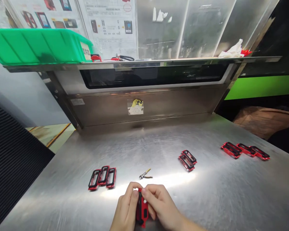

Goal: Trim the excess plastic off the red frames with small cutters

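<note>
Red-and-black rectangular frame being pinched between closed fingers of left hand and right hand, over brushed stainless-steel bench, near small metal hand tool.

Stainless steel tabletop under bright light, glare streaking across the metal; a raised steel shelf runs along its back, with printed instruction sheets and glossy panels behind. Pale floor with a yellow line at left, beside a black ribbed panel. A green band at right, possibly a painted wall, in dim surroundings.
</note>
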A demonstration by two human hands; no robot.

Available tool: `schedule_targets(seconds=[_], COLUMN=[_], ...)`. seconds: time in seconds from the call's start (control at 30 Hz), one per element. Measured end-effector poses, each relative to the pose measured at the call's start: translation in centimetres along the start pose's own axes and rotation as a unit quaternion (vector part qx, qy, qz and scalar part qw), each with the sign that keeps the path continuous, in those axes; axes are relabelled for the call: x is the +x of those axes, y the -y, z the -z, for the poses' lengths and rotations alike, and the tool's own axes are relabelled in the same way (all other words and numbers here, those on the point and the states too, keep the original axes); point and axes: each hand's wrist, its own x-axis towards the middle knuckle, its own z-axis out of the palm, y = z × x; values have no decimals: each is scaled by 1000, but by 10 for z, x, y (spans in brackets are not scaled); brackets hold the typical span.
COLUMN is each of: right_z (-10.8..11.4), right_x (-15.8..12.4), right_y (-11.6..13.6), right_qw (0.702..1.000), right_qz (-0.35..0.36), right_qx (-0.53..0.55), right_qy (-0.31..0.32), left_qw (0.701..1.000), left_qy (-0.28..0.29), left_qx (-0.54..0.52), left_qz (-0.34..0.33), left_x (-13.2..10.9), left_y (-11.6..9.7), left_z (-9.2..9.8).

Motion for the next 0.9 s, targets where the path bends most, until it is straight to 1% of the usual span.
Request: schedule_targets(seconds=[0.1, 0.27, 0.33, 0.43, 0.47, 0.5, 0.57, 0.63, 0.7, 0.77, 0.8, 0.87, 0.9], right_z=[1, 2, 2, 3, 3, 3, 4, 4, 4, 4, 4, 4, 3], right_x=[-1, 0, -1, 0, 0, 1, 2, 2, 2, 2, 2, 2, 2], right_y=[0, 0, 1, 3, 3, 4, 5, 5, 5, 5, 5, 5, 5], right_qw=[1000, 1000, 1000, 1000, 1000, 1000, 1000, 1000, 999, 999, 999, 998, 997], right_qz=[-1, -9, -13, -18, -18, -16, -11, -3, 5, 7, 8, 14, 18], right_qx=[-3, -6, -7, -3, -2, -2, -5, -8, -7, -6, -6, -11, -14], right_qy=[4, 4, -1, -19, -24, -27, -26, -28, -36, -47, -53, -66, -72], left_qw=[1000, 999, 999, 995, 994, 994, 997, 999, 999, 994, 990, 975, 968], left_qy=[9, 17, 35, 66, 72, 73, 64, 27, -33, -102, -140, -211, -232], left_qx=[-15, -25, -31, -37, -35, -32, -29, -16, 5, 22, 28, 42, 52], left_qz=[12, 10, -14, -67, -73, -70, -44, -15, 5, 6, -4, -48, -76], left_x=[-1, -2, -2, -2, -1, -1, -1, 0, 2, 5, 6, 7, 7], left_y=[-2, -3, -3, -3, -3, -3, -4, -4, -3, -3, -3, -5, -7], left_z=[-1, 1, 1, 0, 0, 0, 0, 1, 2, 2, 2, 2, 2])
